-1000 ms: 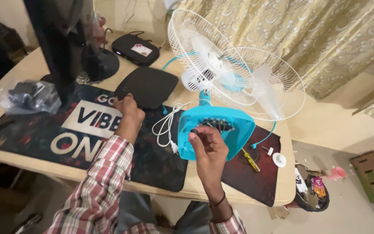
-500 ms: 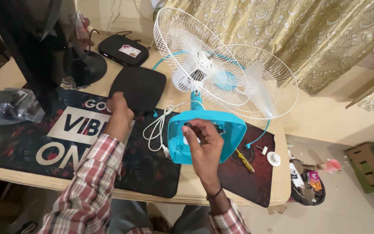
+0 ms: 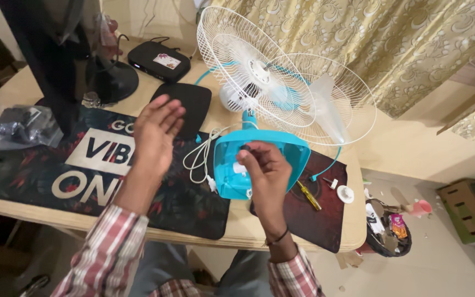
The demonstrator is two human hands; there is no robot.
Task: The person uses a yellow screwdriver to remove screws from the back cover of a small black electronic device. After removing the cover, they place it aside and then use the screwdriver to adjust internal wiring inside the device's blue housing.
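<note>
Left hand has lifted off the table, now open, fingers spread, holding nothing. Right hand pinches a small dark knob on the blue fan base, directly under it.

Two bare hands are seen, with no gloves and no rings visible. The left hand is followed by a bare wrist and forearm. The left sleeve is a woven check shirt in red, white and dark lines, rolled or pushed back short of the wrist, its cuff edge falling loose. The right hand is followed by a bare forearm. A thin dark band is worn around the right wrist. The right sleeve is of the same red-and-white check, ending just behind the band. Grey-blue trousers are seen between the sleeves, at the near edge.
</note>
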